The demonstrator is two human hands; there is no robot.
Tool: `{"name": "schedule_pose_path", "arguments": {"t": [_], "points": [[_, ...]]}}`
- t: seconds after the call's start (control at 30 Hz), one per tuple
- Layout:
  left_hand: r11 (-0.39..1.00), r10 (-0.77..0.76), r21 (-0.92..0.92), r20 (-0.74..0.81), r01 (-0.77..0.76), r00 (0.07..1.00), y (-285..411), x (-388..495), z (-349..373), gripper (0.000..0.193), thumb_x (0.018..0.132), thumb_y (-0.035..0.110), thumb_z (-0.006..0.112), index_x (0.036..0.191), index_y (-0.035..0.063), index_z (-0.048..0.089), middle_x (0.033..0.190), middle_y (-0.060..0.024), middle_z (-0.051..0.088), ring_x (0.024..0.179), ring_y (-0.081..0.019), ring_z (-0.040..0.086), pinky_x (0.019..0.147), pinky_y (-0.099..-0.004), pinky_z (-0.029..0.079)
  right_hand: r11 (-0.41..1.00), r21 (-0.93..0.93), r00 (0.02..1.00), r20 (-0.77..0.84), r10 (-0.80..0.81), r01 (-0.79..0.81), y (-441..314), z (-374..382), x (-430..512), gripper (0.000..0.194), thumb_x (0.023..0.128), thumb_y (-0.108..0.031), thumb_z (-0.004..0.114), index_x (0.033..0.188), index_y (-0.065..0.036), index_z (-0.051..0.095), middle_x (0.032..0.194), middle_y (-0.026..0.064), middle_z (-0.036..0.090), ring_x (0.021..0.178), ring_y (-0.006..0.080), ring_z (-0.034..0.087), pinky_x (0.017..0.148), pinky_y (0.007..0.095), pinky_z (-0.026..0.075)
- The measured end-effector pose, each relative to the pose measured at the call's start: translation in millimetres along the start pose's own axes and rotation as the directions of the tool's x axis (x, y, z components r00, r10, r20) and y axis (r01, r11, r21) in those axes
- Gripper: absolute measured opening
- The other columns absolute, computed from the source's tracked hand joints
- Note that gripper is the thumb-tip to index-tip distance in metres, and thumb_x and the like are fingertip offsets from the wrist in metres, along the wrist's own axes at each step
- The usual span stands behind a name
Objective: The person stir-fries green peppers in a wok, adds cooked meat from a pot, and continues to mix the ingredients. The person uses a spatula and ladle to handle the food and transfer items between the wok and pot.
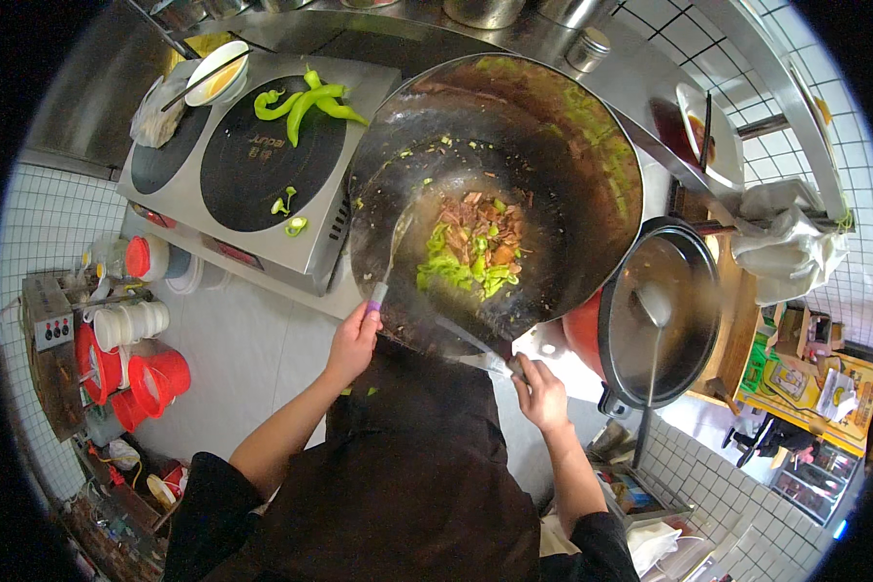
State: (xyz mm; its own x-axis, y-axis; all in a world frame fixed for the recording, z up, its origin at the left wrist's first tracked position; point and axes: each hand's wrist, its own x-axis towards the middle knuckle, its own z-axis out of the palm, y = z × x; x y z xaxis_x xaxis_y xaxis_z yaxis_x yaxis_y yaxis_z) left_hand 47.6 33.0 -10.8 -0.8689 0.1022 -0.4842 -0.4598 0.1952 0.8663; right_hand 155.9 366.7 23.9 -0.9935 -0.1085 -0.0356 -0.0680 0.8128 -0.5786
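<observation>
A large dark wok [589, 167] stands before me, with sliced brown meat [473, 218] and chopped green pepper [440, 269] in its bottom. My left hand [353, 343] grips the purple-and-grey handle of a metal cooking utensil [400, 233], whose head rests inside the wok's left side. In my right hand [543, 393] is the handle of a metal spatula [469, 338], crossing the wok's near rim. The tip of that spatula is blurred by motion or steam. Small bits of food cling to the wok's wall.
Left of the wok, a double induction cooktop [273, 153] bears whole green peppers [309, 105], pepper pieces [284, 204] and a white bowl [222, 73] with chopsticks. A black-rimmed pot of liquid [658, 291] holding a ladle [655, 309] stands close on the right. Red buckets [160, 378] sit lower left.
</observation>
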Motion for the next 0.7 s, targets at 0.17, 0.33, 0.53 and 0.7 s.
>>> {"name": "schedule_pose_path", "arguments": {"t": [0.17,0.33,0.53,0.7], "points": [[0.994,0.063,0.093,-0.131,-0.051,0.989,-7.4,17.4,-10.7,0.027,0.101,0.026,0.048,0.109,0.0019,0.058,0.075,-0.0001,0.057,0.059,-0.0075,0.049,0.055,-0.0243,0.042,0.961,-0.214,0.984,0.022,-0.175,0.176,13.9,37.8,18.4,0.042,0.08,-0.016,0.069,0.121,-0.01,0.061,0.086,0.0084,0.06,0.077,0.0266,0.062,0.067,0.0374,0.052],[0.976,0.149,0.178,-0.115,-0.127,0.982,0.2,39.9,-10.4,0.031,0.1,0.028,0.048,0.115,0.0023,0.058,0.077,-0.0009,0.058,0.066,-0.01,0.053,0.062,-0.0253,0.045,0.982,-0.174,0.997,0.001,0.08,-0.079,-13.1,38.5,54.5,0.041,0.086,-0.019,0.065,0.123,-0.007,0.055,0.09,0.0131,0.061,0.073,0.033,0.064,0.065,0.0412,0.054],[0.999,0.045,-0.011,-0.037,-0.046,0.998,-6.1,44.6,27.7,0.035,0.102,0.027,0.045,0.127,0.0046,0.052,0.082,-0.0011,0.056,0.065,-0.0093,0.054,0.054,-0.0253,0.048,0.945,-0.098,0.949,-0.008,0.314,-0.313,-36.3,33.5,76.5,0.037,0.091,-0.021,0.059,0.12,0.001,0.049,0.096,0.0238,0.064,0.077,0.0434,0.065,0.066,0.0489,0.054],[0.997,-0.072,0.0,-0.035,0.072,0.997,-26.3,9.2,57.9,0.037,0.102,0.028,0.046,0.131,0.0054,0.05,0.08,-0.001,0.055,0.064,-0.0091,0.054,0.057,-0.0242,0.046,0.895,-0.023,0.896,0.001,0.445,-0.445,-42.9,35.9,96.9,0.033,0.094,-0.026,0.054,0.112,0.002,0.048,0.091,0.0326,0.063,0.081,0.0467,0.064,0.07,0.0538,0.052]]}}
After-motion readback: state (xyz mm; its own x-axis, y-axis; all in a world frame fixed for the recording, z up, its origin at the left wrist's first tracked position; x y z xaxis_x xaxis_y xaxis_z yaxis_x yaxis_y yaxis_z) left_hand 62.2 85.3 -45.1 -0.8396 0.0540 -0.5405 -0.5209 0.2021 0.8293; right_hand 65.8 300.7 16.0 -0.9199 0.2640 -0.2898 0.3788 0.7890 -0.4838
